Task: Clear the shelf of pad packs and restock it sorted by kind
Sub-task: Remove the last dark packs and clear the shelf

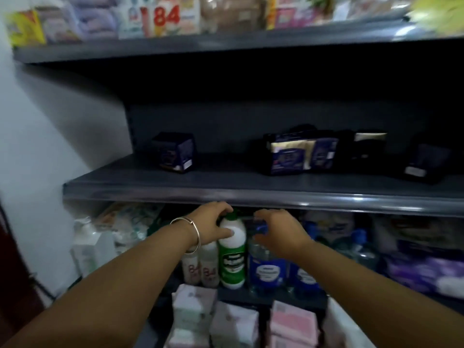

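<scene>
The middle dark grey shelf (175, 187) holds a few dark purple pad packs: one alone at the left (174, 152), a cluster with gold-topped packs in the middle (298, 153), and one lying at the right (424, 163). My left hand (213, 226), with a bangle on its wrist, grips the top of a green-and-white bottle (232, 257) on the shelf below. My right hand (278, 231) has its fingers curled over the blue cap of a clear blue-labelled bottle (266, 270). Pink and white pad packs (291, 320) lie at the bottom.
The top shelf (200, 46) is packed with colourful packs. On the lower shelf stand small pink-labelled bottles (200, 270), more blue bottles (305, 275), white packs at the left (93, 247) and purple packs at the right (421, 272). A white wall (50, 146) closes the left side.
</scene>
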